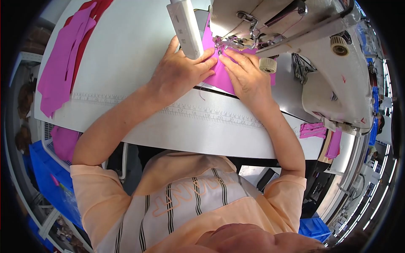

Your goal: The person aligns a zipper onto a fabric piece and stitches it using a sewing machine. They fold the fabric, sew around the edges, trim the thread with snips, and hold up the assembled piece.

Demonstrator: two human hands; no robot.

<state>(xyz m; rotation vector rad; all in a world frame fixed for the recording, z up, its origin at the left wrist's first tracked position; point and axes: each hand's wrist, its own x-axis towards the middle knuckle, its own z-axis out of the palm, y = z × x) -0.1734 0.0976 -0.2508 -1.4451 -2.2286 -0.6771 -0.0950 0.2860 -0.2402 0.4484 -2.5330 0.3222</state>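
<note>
A sewing machine (320, 80) stands at the upper right, its needle area (220, 47) over pink fabric (222, 78). On the left part of that fabric rest the fingertips of my left hand (179, 74), fingers spread, close to the presser foot. My right hand (249, 78) lies on the fabric just right of the foot, its fingers stretched toward the needle and pressing the cloth flat. A white device (185, 29) partly covers the space above my left fingers. A loose thread hangs from the fabric's front edge.
Pink pieces (63, 63) and red fabric (86, 46) lie on the table's left side. A printed ruler (198, 114) runs along the white table. Small pink pieces (312, 130) sit at the right. Blue bins (52, 181) and a basket stand below left.
</note>
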